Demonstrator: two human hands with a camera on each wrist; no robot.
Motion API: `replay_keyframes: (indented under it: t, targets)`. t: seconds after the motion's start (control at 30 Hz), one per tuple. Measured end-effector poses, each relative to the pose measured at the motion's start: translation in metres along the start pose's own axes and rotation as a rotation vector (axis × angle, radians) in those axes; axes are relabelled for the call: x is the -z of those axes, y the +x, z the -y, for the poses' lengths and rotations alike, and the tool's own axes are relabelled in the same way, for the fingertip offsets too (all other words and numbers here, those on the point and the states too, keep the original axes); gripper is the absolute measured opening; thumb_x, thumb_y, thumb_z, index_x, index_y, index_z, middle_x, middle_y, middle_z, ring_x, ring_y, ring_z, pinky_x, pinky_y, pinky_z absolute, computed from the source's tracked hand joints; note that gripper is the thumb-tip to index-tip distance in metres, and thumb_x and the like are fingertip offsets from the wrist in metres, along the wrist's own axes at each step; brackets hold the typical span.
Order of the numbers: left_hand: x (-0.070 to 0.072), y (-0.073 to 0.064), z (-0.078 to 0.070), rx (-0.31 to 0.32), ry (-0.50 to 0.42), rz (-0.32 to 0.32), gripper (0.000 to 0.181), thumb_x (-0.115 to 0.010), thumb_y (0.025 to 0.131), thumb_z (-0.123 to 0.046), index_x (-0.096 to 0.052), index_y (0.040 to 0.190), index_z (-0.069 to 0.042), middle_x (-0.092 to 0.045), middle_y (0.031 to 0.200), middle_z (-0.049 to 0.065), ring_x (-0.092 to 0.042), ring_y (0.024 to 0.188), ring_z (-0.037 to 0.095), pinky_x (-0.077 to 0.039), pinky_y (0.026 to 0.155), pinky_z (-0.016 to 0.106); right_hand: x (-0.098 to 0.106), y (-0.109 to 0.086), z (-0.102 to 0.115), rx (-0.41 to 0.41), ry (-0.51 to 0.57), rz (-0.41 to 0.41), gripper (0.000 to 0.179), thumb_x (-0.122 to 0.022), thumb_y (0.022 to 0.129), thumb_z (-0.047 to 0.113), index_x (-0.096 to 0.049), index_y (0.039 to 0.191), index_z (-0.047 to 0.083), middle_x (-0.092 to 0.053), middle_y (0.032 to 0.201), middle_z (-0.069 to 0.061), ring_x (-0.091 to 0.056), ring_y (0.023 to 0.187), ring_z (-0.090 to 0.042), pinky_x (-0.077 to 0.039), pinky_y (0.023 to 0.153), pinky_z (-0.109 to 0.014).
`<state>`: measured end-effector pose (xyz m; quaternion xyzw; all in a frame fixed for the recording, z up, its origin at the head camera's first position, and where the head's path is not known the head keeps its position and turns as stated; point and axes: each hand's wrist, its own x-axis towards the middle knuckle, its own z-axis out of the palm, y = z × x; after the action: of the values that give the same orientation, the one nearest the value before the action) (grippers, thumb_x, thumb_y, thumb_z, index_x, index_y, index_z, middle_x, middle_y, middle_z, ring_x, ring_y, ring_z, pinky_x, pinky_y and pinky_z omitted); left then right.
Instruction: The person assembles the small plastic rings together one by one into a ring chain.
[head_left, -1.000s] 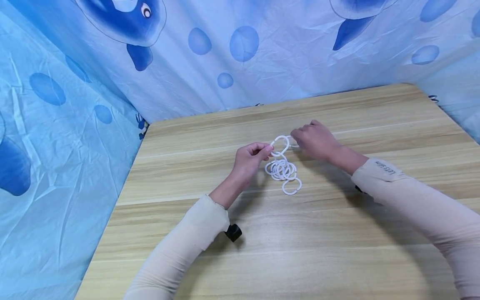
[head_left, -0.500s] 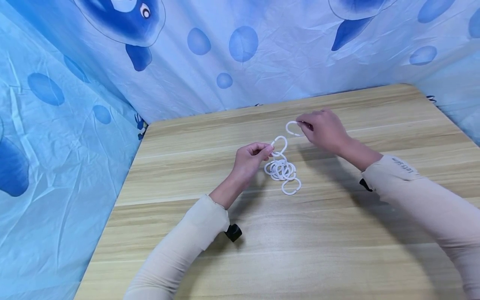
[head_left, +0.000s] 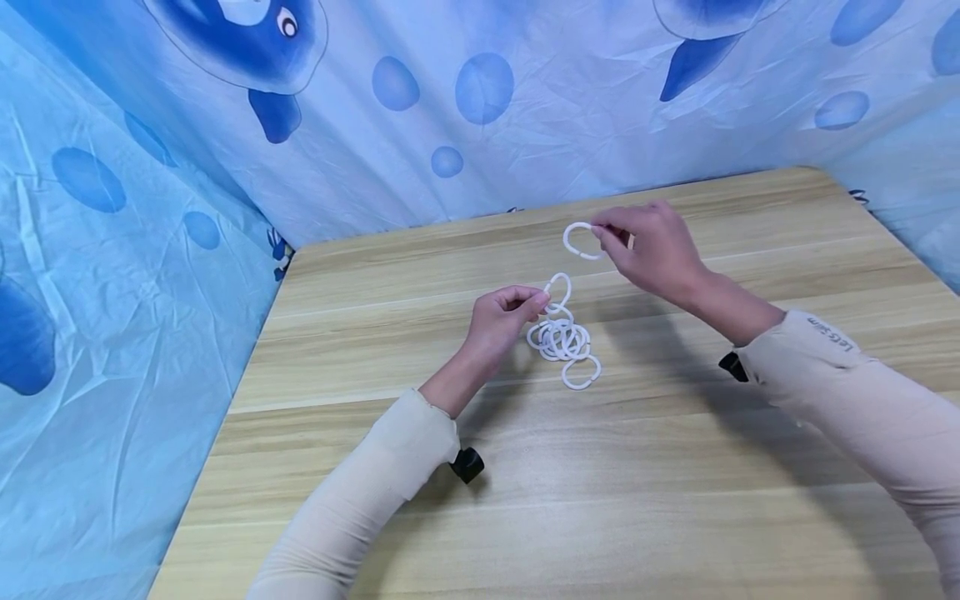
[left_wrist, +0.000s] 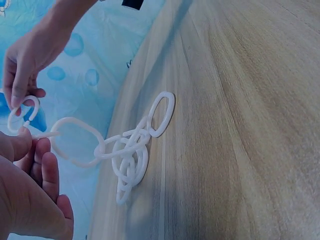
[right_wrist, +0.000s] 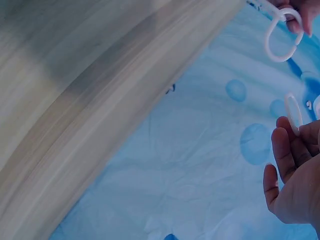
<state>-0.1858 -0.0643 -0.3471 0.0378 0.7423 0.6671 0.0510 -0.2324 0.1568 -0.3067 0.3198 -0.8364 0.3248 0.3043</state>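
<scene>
My left hand pinches the upper end of a chain of white plastic rings, thumb against fingers. In the left wrist view, one ring hangs at the left fingertips, and links run from it down to a tangled heap on the table. Higher and farther right, my right hand pinches a single white ring between thumb and forefinger, apart from the chain. A small split shows in the single ring's lower edge. The right wrist view shows this ring upright at the fingertips.
A wood-grain table lies beneath both hands. Blue curtains with whale and bubble prints hang behind it and on its left. One loose-lying link of the chain extends toward the near side. Black wrist devices sit under both sleeves.
My right hand has lifted away from the chain, up and to the right, carrying the single ring clear of it. My left hand has stayed in place, still pinching the chain.
</scene>
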Motion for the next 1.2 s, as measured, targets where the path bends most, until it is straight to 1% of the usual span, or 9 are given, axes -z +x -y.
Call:
replay_keyframes:
  t: [0.17, 0.3, 0.37, 0.53, 0.73, 0.83, 0.97, 1.07, 1.2]
  targets:
    - [-0.001, 0.0, 0.0, -0.009, -0.007, -0.001, 0.019, -0.07, 0.089, -0.018, -0.072, 0.096, 0.0, -0.068, 0.08, 0.001, -0.058, 0.076, 0.011, -0.048, 0.077, 0.024, -0.003, 0.0, 0.011, 0.04, 0.031, 0.001, 0.008, -0.066, 0.086, -0.003, -0.072, 0.088, 0.001, -0.06, 0.061, -0.002, -0.052, 0.057, -0.013, -0.03, 0.064, -0.033]
    - [-0.001, 0.0, 0.0, -0.023, -0.007, 0.003, 0.019, -0.07, 0.089, -0.018, -0.072, 0.097, 0.0, -0.068, 0.081, 0.0, -0.058, 0.076, 0.011, -0.048, 0.076, 0.023, -0.007, 0.0, 0.018, 0.063, 0.048, 0.013, 0.008, -0.066, 0.086, -0.003, -0.072, 0.088, 0.001, -0.059, 0.061, -0.001, -0.052, 0.057, -0.013, -0.032, 0.065, -0.034]
    - [-0.001, 0.0, 0.0, -0.029, -0.009, 0.008, 0.019, -0.07, 0.09, -0.017, -0.072, 0.097, 0.001, -0.069, 0.083, 0.003, -0.059, 0.078, 0.014, -0.048, 0.076, 0.022, -0.01, -0.001, 0.02, 0.073, 0.055, 0.017, 0.008, -0.066, 0.085, -0.003, -0.072, 0.087, 0.002, -0.058, 0.059, 0.0, -0.051, 0.057, -0.013, -0.034, 0.067, -0.035]
    - [-0.002, 0.0, 0.0, -0.027, -0.018, 0.026, 0.02, -0.069, 0.09, -0.017, -0.071, 0.098, 0.001, -0.069, 0.094, 0.018, -0.061, 0.09, 0.029, -0.049, 0.076, 0.022, -0.017, -0.004, 0.025, 0.116, 0.053, 0.033, 0.007, -0.067, 0.085, -0.002, -0.072, 0.086, 0.002, -0.059, 0.059, 0.0, -0.05, 0.054, -0.012, -0.035, 0.067, -0.036]
    - [-0.002, -0.001, 0.0, -0.035, -0.034, 0.026, 0.019, -0.068, 0.09, -0.015, -0.071, 0.098, 0.001, -0.068, 0.096, 0.021, -0.062, 0.085, 0.021, -0.05, 0.077, 0.023, -0.022, -0.007, 0.028, 0.144, 0.023, 0.07, 0.007, -0.066, 0.084, -0.002, -0.072, 0.085, 0.003, -0.057, 0.058, 0.0, -0.046, 0.052, -0.01, -0.032, 0.064, -0.034]
    - [-0.002, 0.0, 0.001, -0.044, -0.04, 0.022, 0.018, -0.068, 0.091, -0.014, -0.071, 0.097, 0.002, -0.068, 0.092, 0.017, -0.061, 0.087, 0.026, -0.05, 0.077, 0.024, -0.023, -0.009, 0.03, 0.154, 0.007, 0.094, 0.007, -0.066, 0.084, -0.001, -0.072, 0.085, 0.003, -0.057, 0.059, -0.001, -0.044, 0.052, -0.01, -0.029, 0.063, -0.032]
    - [-0.002, 0.0, 0.002, -0.042, -0.036, 0.001, 0.017, -0.069, 0.09, -0.014, -0.071, 0.096, 0.002, -0.067, 0.08, 0.002, -0.06, 0.087, 0.03, -0.049, 0.076, 0.025, -0.022, -0.009, 0.031, 0.167, -0.006, 0.095, 0.007, -0.067, 0.084, 0.0, -0.073, 0.087, 0.001, -0.065, 0.067, -0.004, -0.048, 0.053, -0.013, -0.03, 0.063, -0.033]
    - [-0.001, 0.0, 0.002, -0.037, -0.039, -0.025, 0.017, -0.07, 0.089, -0.012, -0.071, 0.096, 0.002, -0.066, 0.077, -0.003, -0.06, 0.082, 0.025, -0.049, 0.076, 0.027, -0.022, -0.008, 0.031, 0.17, -0.015, 0.102, 0.006, -0.068, 0.085, 0.001, -0.073, 0.087, 0.0, -0.07, 0.075, -0.007, -0.055, 0.058, -0.016, -0.033, 0.064, -0.035]
    - [-0.001, -0.001, 0.001, -0.032, -0.039, -0.061, 0.015, -0.07, 0.088, -0.012, -0.07, 0.096, 0.001, -0.065, 0.076, -0.004, -0.058, 0.074, 0.014, -0.048, 0.076, 0.033, -0.021, -0.008, 0.032, 0.157, -0.03, 0.139, 0.006, -0.068, 0.085, 0.0, -0.073, 0.088, 0.0, -0.072, 0.081, -0.009, -0.065, 0.069, -0.022, -0.035, 0.066, -0.037]
